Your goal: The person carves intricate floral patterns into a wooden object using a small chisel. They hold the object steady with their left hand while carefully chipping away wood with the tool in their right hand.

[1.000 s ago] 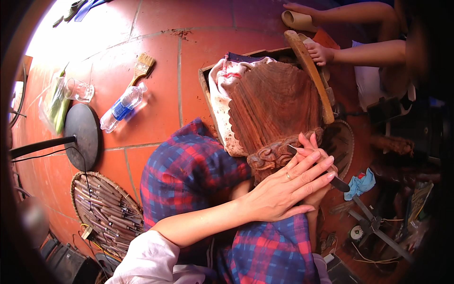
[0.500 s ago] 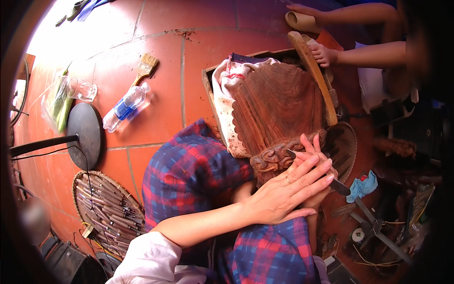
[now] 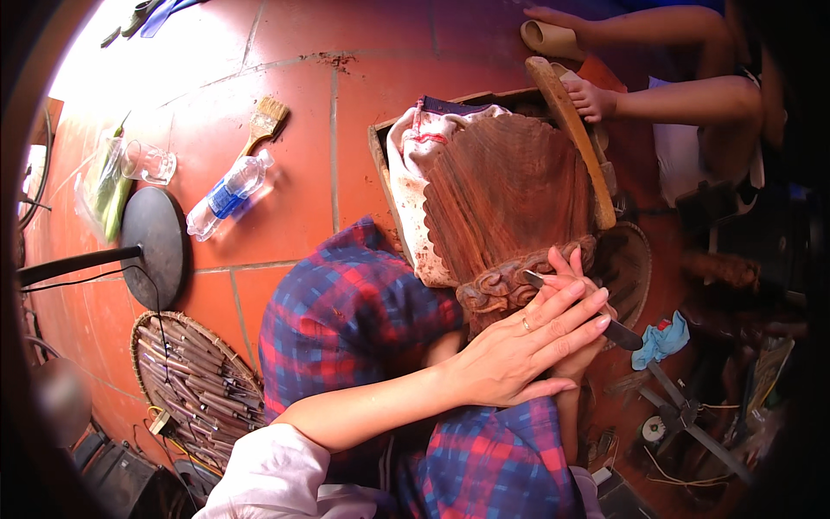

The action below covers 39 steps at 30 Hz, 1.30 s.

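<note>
A dark brown carved wood piece [image 3: 510,182], with a fan of grooves and a band of scrolls [image 3: 497,292], lies in front of me. My left hand [image 3: 540,346] rests over my right with its fingers stretched out flat. Beneath it, my right hand [image 3: 590,356] grips a flat steel chisel [image 3: 621,336]; most of that grip is hidden. The chisel's bright tip is at the scroll band, and its wider dark end sticks out toward the lower right. A stained white cloth [image 3: 413,208] is tucked under the wood's left side.
A wooden frame [image 3: 380,156] and curved wooden bar [image 3: 571,130] border the piece. Left are a brush [image 3: 264,125], plastic bottle [image 3: 226,197], glass mug [image 3: 149,163], black round base [image 3: 156,251] and basket of chisels [image 3: 194,381]. Another person's legs [image 3: 674,99] and a blue cloth [image 3: 664,339] lie right.
My hands and the chisel have barely moved. At the upper right, the other person's bent legs have shifted slightly.
</note>
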Each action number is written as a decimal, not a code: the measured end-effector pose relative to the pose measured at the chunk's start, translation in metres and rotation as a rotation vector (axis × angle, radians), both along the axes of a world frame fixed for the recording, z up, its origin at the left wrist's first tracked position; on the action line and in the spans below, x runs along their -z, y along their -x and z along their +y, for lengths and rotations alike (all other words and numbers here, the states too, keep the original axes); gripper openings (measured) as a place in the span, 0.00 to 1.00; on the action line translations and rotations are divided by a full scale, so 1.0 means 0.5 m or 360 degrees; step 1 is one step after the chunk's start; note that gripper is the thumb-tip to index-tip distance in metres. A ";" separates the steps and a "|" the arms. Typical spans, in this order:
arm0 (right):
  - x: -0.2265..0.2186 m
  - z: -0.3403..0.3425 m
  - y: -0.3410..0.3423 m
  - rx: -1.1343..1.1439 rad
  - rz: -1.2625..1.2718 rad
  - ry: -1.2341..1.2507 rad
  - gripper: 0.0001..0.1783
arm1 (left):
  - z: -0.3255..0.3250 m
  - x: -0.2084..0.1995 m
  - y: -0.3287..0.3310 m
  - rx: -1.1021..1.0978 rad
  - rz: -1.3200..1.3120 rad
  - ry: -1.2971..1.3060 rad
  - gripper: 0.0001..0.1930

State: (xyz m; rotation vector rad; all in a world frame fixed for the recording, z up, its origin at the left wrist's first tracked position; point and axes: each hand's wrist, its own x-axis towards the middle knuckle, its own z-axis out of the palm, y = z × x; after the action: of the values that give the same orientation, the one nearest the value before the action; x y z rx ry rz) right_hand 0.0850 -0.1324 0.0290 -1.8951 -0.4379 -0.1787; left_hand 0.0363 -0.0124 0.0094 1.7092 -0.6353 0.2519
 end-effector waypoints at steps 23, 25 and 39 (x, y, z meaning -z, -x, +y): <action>0.006 -0.001 0.008 0.0059 0.0189 -0.0094 0.08 | 0.007 -0.015 -0.005 -0.0002 0.0064 -0.0021 0.41; 0.000 0.000 0.009 0.0056 0.0175 -0.0149 0.08 | 0.004 -0.023 0.003 0.0019 0.0040 0.0010 0.41; 0.000 -0.010 -0.001 -0.0031 0.0094 -0.0054 0.10 | 0.000 -0.019 -0.003 0.0012 0.0025 -0.0049 0.42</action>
State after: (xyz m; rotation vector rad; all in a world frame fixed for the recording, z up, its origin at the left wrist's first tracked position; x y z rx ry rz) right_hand 0.0856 -0.1372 0.0290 -1.8575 -0.4108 -0.1165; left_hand 0.0380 -0.0123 0.0191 1.7364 -0.6369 0.2240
